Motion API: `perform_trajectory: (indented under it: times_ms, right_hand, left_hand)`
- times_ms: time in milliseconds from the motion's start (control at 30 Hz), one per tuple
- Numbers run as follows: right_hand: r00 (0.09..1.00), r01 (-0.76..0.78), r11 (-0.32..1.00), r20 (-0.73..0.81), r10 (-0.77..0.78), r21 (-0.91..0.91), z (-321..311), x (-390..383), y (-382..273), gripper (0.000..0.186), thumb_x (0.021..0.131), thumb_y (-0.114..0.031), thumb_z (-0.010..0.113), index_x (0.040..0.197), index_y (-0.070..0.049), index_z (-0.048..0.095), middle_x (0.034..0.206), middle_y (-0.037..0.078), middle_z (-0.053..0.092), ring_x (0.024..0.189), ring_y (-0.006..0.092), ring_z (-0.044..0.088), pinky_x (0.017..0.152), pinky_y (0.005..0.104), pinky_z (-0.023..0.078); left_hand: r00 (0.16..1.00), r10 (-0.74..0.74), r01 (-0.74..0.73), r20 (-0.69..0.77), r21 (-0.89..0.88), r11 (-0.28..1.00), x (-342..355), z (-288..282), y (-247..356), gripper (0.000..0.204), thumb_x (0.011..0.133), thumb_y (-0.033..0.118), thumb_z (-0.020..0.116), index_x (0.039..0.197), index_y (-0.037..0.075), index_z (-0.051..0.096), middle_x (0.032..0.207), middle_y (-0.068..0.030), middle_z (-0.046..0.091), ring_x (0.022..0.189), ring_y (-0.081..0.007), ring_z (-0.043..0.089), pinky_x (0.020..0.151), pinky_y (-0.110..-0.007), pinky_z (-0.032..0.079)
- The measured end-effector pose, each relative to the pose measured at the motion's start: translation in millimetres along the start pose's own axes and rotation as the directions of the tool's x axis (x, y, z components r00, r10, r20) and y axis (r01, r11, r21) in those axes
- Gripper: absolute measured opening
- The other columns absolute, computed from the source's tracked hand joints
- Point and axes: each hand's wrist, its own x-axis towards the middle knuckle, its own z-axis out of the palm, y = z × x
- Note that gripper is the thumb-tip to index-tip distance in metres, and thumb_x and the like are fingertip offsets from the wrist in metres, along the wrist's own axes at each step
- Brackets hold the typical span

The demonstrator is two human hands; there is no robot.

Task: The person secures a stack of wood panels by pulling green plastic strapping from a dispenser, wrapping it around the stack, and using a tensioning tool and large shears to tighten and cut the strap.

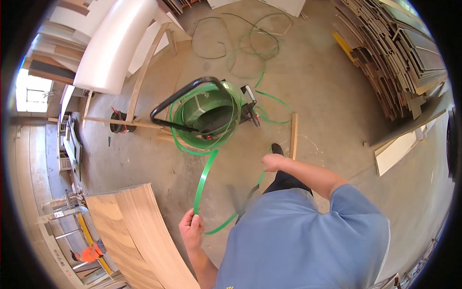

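Observation:
My left hand (191,226), at the lower centre, pinches a bright green plastic strap (207,173) with the thumb on top. The strap runs up to a coil (221,139) in a wheeled dispenser with a black tubular handle (185,89). My right hand (272,162) is closed on another stretch of the green strap, which hangs below it and loops along the floor toward my left hand. My shoe (277,149) shows just beyond my right hand.
Stacked plywood (130,226) lies at lower left; sheet piles (390,62) stand at right. A wooden batten (294,135) and loose strap loops (260,38) lie on the floor. A white roll (110,43) rests on timber framing. A person in orange (89,253) is at far left.

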Motion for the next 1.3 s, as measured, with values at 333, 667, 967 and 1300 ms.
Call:
perform_trajectory:
  times_ms: [333,667,967,1300]
  right_hand:
    - [0.751,0.616,0.779,-0.384,-0.537,0.114,242,-64,-154,0.063,0.091,-0.045,0.059,0.133,0.001,0.051,0.136,0.026,0.050,0.123,0.0369,0.051,0.102,0.0428,0.043]
    - [0.869,0.482,0.844,-0.003,-0.495,0.236,337,-209,-272,0.039,0.089,-0.034,0.056,0.109,-0.003,0.065,0.104,0.020,0.068,0.091,0.0312,0.065,0.078,0.0447,0.051]
    - [0.947,0.171,0.975,-0.296,-0.123,0.144,501,-347,-138,0.033,0.090,-0.038,0.059,0.097,-0.007,0.069,0.089,0.018,0.068,0.082,0.0353,0.064,0.074,0.0430,0.050]
    - [0.869,-0.216,0.960,-0.412,0.273,0.179,752,-532,-82,0.023,0.084,-0.030,0.068,0.100,-0.014,0.070,0.097,0.011,0.071,0.091,0.0324,0.066,0.076,0.0429,0.053]
  left_hand:
    - [0.994,-0.089,0.031,-0.062,-0.623,0.782,-137,-101,-164,0.021,0.102,0.029,0.049,0.094,0.011,0.053,0.064,0.0011,0.045,0.051,-0.0083,0.036,0.045,-0.024,0.029]
    - [0.910,0.179,-0.415,-0.375,-0.837,0.358,-195,-270,-123,0.034,0.098,0.017,0.048,0.067,0.016,0.036,0.060,0.0048,0.031,0.050,-0.0054,0.026,0.043,-0.023,0.024]
    - [0.300,0.954,-0.690,0.003,-0.690,0.219,-450,-251,7,0.042,0.103,0.022,0.049,0.137,-0.003,0.043,0.064,0.0025,0.037,0.045,-0.0041,0.027,0.041,-0.019,0.025]
    - [0.824,0.567,-0.538,0.019,-0.289,0.792,-519,-288,-93,0.037,0.102,0.024,0.050,0.129,-0.001,0.053,0.072,0.0037,0.043,0.047,-0.0021,0.031,0.038,-0.019,0.023]
